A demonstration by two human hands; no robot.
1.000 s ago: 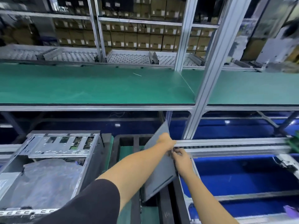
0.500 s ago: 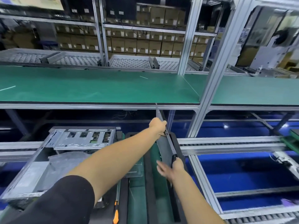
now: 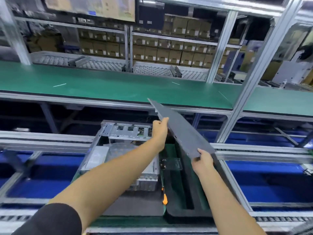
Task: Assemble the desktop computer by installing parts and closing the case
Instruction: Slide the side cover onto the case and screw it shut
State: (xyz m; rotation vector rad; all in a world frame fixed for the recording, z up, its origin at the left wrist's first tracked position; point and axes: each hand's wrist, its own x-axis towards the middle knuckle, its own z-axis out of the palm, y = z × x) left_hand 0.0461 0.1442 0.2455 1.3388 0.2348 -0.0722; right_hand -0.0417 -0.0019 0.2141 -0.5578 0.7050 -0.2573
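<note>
Side panel (image 3: 183, 133) now lifted clear of the black tray (image 3: 186, 212), tilted; left hand (image 3: 159, 130) and right hand (image 3: 202, 160) grip its edges. Risk: panel snagging the open case (image 3: 118, 150) if lowered crooked.

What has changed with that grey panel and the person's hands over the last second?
The grey side panel has been lifted out of the black tray and swung flatter, tilted up over the open computer case. The left hand shifted its grip to the panel's far edge; the right hand now holds the near corner. Case and tray stayed put.
</note>
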